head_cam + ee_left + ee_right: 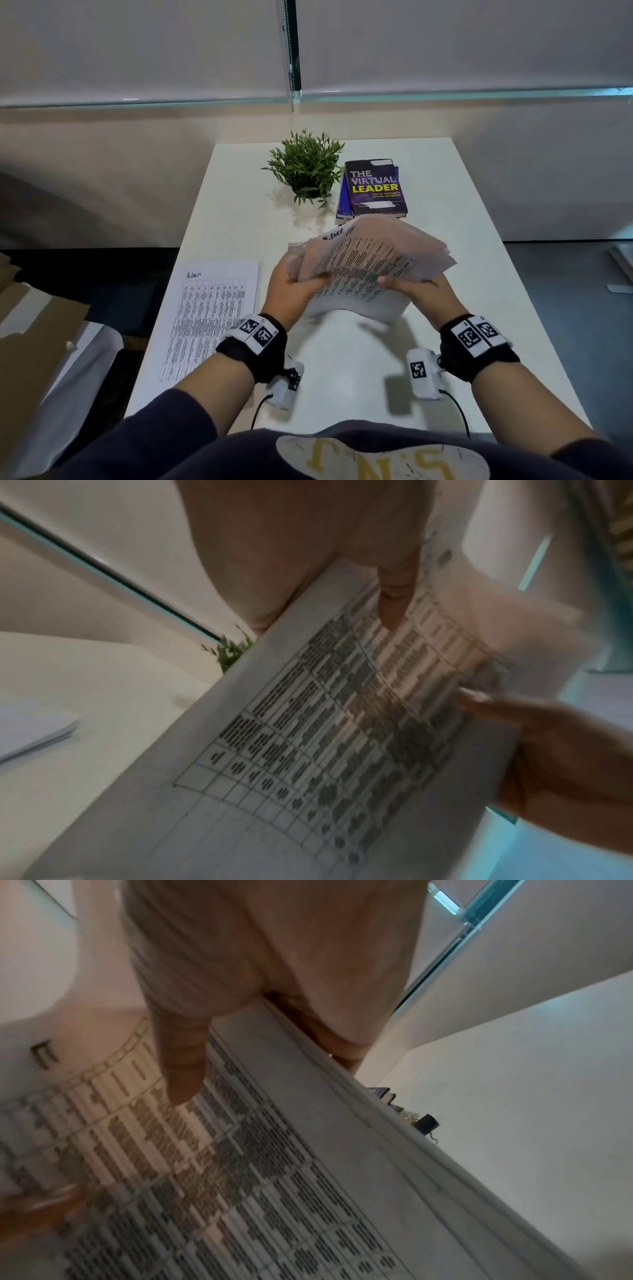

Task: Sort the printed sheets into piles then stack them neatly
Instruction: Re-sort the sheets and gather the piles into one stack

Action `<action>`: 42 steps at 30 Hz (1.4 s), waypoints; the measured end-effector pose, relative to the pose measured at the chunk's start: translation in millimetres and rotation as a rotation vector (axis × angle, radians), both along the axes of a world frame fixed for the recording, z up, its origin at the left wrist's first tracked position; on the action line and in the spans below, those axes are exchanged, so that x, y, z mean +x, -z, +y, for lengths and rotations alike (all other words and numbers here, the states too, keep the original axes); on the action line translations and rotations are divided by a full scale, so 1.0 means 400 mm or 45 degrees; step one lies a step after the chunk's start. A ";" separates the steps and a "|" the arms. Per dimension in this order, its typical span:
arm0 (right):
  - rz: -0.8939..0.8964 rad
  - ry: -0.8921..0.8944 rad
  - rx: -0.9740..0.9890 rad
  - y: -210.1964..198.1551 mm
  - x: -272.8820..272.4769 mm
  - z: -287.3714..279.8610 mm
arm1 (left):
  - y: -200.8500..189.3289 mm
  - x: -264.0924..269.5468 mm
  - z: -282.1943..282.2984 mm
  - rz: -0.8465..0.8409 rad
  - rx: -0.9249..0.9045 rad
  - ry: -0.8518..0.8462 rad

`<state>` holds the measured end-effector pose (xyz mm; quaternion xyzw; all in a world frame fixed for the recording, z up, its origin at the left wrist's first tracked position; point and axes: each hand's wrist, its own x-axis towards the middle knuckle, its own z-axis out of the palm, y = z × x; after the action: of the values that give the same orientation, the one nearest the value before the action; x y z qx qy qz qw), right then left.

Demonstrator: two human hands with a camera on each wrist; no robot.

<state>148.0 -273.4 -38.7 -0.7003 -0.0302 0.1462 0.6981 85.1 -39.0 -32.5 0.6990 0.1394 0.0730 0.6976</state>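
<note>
**K:** Thumbs were closest in both wrist views. Left hand had its thumb pressed flat on the printed face of the held sheaf; the other fingers were hidden under the paper. Right hand: same, thumb on top of the table print, fingers tucked under the edge.

**M:** So both clamped on paper?

**K:** Yes. In the head view, left hand and right hand each pinched the near edge of the sheaf, one on either side. Sheets were fanned, not squared, far ends bowed upward. Held above the white table, not lying on it.

**M:** Any piles?

**K:** One, the sorted pile, flat on the table's left side, just left of the left wrist. Top sheet was a printed grid with a handwritten word at its head. Sheet count in the pile: couldn't tell.

**M:** Other stuff?

**K:** Potted plant at the far end and, just right of it, a book titled "THE VIRTUAL LEADER" on top of a blue one. Sheaf's far edge sat right in front of the books. Brown cardboard off the table to the left.
</note>
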 end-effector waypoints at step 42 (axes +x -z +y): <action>0.505 0.300 0.752 0.048 0.050 -0.037 | -0.140 0.110 0.072 -0.103 -0.794 -0.189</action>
<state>168.0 -288.2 -57.9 -0.4255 0.1457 0.1826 0.8743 128.9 -10.3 23.4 0.4359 0.1780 0.1051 0.8760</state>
